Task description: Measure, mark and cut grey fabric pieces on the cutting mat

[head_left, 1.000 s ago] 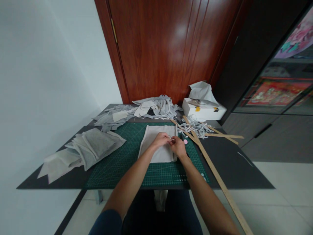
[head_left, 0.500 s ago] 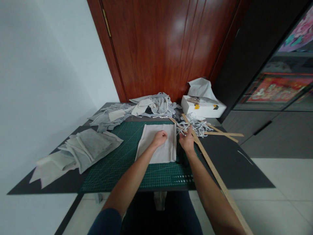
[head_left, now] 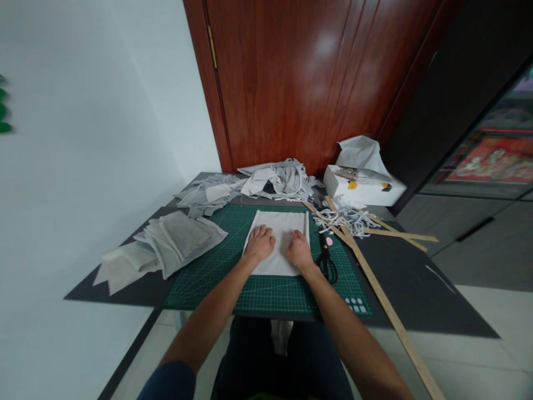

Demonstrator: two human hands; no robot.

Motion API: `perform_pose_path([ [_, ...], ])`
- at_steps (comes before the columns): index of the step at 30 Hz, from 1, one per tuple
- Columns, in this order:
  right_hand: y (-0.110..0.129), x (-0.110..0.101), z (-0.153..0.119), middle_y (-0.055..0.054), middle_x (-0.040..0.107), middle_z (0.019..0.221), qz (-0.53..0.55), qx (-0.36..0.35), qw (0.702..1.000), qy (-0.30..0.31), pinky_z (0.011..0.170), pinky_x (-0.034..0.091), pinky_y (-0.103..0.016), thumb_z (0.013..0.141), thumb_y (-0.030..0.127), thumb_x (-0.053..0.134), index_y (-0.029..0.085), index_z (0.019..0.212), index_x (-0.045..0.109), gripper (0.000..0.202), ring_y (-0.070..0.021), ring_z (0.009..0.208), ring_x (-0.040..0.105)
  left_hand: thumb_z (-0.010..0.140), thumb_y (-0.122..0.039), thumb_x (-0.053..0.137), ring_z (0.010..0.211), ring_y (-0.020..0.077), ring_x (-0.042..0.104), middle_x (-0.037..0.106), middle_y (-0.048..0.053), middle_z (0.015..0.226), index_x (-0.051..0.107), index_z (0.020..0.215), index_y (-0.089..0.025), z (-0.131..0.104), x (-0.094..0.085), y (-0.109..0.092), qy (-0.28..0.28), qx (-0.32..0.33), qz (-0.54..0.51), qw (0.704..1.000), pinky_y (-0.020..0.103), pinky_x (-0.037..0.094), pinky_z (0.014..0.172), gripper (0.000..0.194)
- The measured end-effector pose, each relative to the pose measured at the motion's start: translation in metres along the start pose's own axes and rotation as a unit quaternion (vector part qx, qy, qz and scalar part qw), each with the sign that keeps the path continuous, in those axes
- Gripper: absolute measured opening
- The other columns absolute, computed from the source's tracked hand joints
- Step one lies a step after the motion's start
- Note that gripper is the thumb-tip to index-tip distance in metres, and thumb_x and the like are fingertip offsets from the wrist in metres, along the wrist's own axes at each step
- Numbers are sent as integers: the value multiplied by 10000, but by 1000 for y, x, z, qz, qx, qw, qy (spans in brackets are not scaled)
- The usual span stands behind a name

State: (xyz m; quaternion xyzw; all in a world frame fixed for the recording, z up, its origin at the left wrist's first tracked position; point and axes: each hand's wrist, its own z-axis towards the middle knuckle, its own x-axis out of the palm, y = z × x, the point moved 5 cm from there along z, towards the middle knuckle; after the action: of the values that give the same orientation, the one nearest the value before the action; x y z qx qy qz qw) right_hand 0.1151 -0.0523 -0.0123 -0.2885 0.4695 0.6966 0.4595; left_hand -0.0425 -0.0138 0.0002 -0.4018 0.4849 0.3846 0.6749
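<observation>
A pale, squarish piece of fabric point(head_left: 278, 265) lies flat on the green cutting mat point(head_left: 270, 303). My left hand point(head_left: 261, 243) rests palm down on its left part, fingers stretched out and holding nothing. On its right part sits my right hand point(head_left: 298, 251), its fingers curled in against the fabric; whatever they may hold is hidden. Black-handled scissors point(head_left: 327, 264) lie on the mat just right of my right wrist, with a small pink round piece point(head_left: 329, 241) beside them.
Stacked grey fabric pieces point(head_left: 183, 239) lie to the left. Crumpled fabric scraps point(head_left: 283, 178) are heaped at the back. A tangle of thin strips point(head_left: 350, 216) lies among wooden rulers point(head_left: 383, 294) on the right. Behind stands a white box point(head_left: 362, 189), against the wooden door point(head_left: 283, 83).
My right hand has moved left from beside the strips onto the fabric, uncovering the scissors. My left hand has shifted to the fabric's left part and flattened. The view has turned left.
</observation>
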Motion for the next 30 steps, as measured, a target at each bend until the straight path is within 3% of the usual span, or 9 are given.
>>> perform_pose_path([
  [5,9,-4,-13,-205,591,1502,-48,4,998,39,1157,406,-421,974,199,508,118,1374,647,431,-280,1386,533,1044,-501,410,1610,379,238,336,95,1734,459,1597,-298,-17,-6,37,57,-66,10,996,630,140,1292,591],
  [11,0,-9,-32,-210,478,1632,-84,44,993,74,1213,277,-606,1080,372,376,134,1554,512,548,-349,1542,376,1021,-597,412,1625,403,193,289,106,1752,420,1623,-292,-24,-10,47,72,-80,4,994,632,115,1291,675],
  [15,-8,-15,-40,-205,445,1657,-98,36,991,82,1219,279,-595,1090,401,351,119,1576,493,580,-355,1564,349,1024,-602,409,1620,395,210,301,183,1734,383,1629,-175,-25,-10,47,57,-86,11,995,589,138,1296,741],
  [18,-13,-22,-44,-183,442,1665,-110,25,990,81,1214,305,-572,1091,407,354,127,1571,505,576,-361,1569,337,1058,-530,355,1603,374,257,344,208,1708,436,1582,-128,-26,-12,47,51,-83,21,995,570,183,1292,665],
  [23,-28,-30,-49,-222,485,1624,-128,34,988,74,1204,330,-548,1086,397,357,73,1540,531,584,-379,1531,398,1074,-384,322,1561,326,339,433,154,1668,524,1520,-197,-32,-17,55,30,-71,35,996,542,251,1281,525],
  [30,-40,-29,-52,-226,522,1594,-140,31,988,57,1204,341,-500,1077,365,361,41,1525,543,581,-371,1496,457,1068,-449,332,1580,344,309,371,163,1705,471,1573,-189,-44,-21,72,37,-92,50,994,546,231,1285,584],
])
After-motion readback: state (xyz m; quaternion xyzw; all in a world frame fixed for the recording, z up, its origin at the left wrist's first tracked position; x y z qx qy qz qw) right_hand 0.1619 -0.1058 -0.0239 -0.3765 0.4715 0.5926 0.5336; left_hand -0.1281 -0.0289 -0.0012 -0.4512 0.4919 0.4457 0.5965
